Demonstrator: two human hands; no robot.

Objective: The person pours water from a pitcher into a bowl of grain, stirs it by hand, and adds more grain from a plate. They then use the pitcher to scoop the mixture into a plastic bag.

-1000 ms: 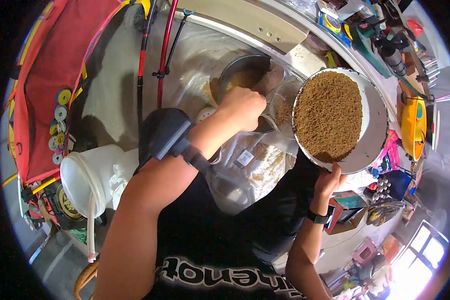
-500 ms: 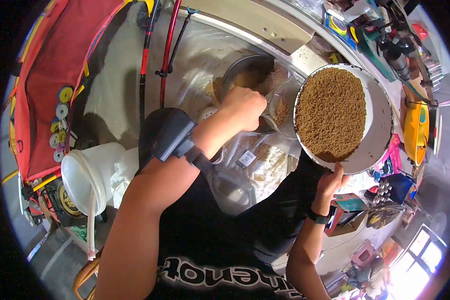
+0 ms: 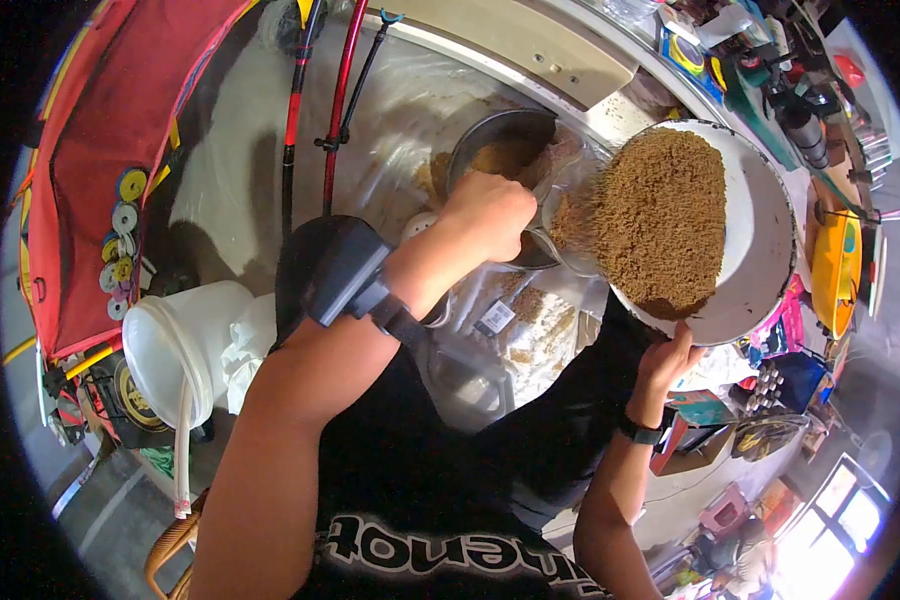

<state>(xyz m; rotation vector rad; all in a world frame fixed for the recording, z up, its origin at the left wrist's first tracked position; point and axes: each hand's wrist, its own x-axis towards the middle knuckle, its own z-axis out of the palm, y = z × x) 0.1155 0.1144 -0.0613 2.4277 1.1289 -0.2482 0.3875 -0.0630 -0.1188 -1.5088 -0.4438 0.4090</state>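
Note:
My left hand (image 3: 488,215) is closed round the handle of a clear jug (image 3: 574,262), which is tilted, its mouth at the basin's left rim. My right hand (image 3: 667,364) grips the near edge of a white enamel basin (image 3: 762,245) with a dark, chipped rim. Brown granules (image 3: 665,220) are heaped on the basin's left side, and some spill over that rim into the jug in a blurred stream. Behind my left hand stands a round metal pot (image 3: 460,150) with brown material inside; my hand and the jug hide part of it.
A white bucket (image 3: 200,330) stands at the left beside a red fabric bag (image 3: 95,170) holding several ringed discs. Rod poles (image 3: 340,110) rise at the top. Plastic sheeting (image 3: 240,170) covers the floor, and a cluttered shelf (image 3: 770,90) lies at the upper right.
The basin has tipped further left, and granules now pour over its rim into the jug, where more have gathered. My left hand has barely moved.

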